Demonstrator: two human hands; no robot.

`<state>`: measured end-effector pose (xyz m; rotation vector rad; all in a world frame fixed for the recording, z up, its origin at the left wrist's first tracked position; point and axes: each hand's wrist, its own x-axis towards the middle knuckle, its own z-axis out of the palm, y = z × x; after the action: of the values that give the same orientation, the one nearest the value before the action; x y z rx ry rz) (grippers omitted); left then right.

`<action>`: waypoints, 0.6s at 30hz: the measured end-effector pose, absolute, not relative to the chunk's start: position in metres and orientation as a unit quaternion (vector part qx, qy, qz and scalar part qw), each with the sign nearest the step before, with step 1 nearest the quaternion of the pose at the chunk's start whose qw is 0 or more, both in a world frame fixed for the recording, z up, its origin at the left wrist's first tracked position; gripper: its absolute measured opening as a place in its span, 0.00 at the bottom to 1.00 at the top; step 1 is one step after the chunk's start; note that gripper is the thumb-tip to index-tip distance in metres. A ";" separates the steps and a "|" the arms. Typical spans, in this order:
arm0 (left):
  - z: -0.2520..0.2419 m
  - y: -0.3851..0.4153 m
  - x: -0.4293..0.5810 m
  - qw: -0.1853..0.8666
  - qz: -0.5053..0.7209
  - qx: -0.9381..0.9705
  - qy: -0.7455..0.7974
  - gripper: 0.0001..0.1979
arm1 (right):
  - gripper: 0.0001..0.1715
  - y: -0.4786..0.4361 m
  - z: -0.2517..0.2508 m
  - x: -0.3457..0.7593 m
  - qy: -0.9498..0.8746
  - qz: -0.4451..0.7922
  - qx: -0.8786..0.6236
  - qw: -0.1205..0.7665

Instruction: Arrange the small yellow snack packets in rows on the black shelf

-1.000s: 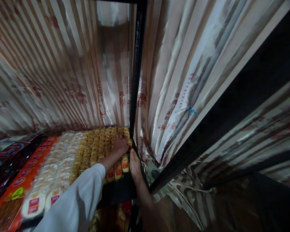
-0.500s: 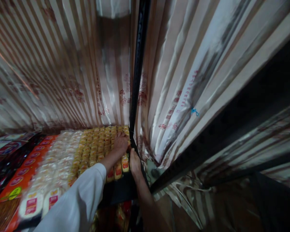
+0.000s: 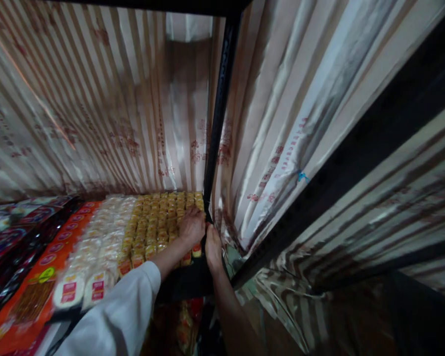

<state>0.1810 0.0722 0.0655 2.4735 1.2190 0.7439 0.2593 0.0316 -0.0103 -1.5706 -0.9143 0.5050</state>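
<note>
Small yellow-wrapped cakes [image 3: 154,220] stand in several tight rows at the right end of a black shelf [image 3: 187,283]. Over the rightmost rows my left hand [image 3: 193,226] bends its fingers around a wrapped cake, which the hand mostly hides. My right hand [image 3: 213,246] is upright against the shelf's right side, close beside the left hand. Its thumb side faces me and its fingers are largely hidden. One wrapped cake with a red label [image 3: 197,249] shows below the left hand, at the front of the last row.
Left of the cakes lie white packaged cakes [image 3: 98,284], orange snack packs [image 3: 35,301] and dark shiny packs [image 3: 11,262]. A black upright post [image 3: 219,109] stands at the back corner; a thick black beam [image 3: 319,183] slants across the right. Striped sheeting [image 3: 133,99] hangs behind.
The shelf and hands appear slightly further right in view as the camera turned. My left hand has drawn a little toward me over the last row, closer to my right hand.
</note>
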 end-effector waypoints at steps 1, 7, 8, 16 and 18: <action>0.067 0.060 0.177 0.162 0.269 0.854 0.414 0.12 | 0.31 0.025 -0.005 0.256 -0.392 0.220 -0.672 0.589; 0.055 -0.028 0.136 0.313 0.357 0.785 0.397 0.16 | 0.25 -0.041 0.018 0.215 -0.435 0.197 -0.609 0.634; 0.049 -0.043 0.126 0.330 0.369 0.770 0.403 0.16 | 0.24 -0.054 0.017 0.205 -0.448 0.211 -0.596 0.633; -0.035 -0.123 0.035 0.431 0.316 0.652 0.538 0.14 | 0.22 -0.128 -0.054 0.122 -0.507 0.349 -0.632 0.471; -0.057 -0.128 0.017 0.430 0.251 0.628 0.598 0.17 | 0.24 -0.132 -0.080 0.106 -0.521 0.384 -0.635 0.421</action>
<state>0.0168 -0.1275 -0.0570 1.5678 1.4906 0.6252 0.1055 -0.1318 -0.0801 -1.5912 -1.3058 0.9606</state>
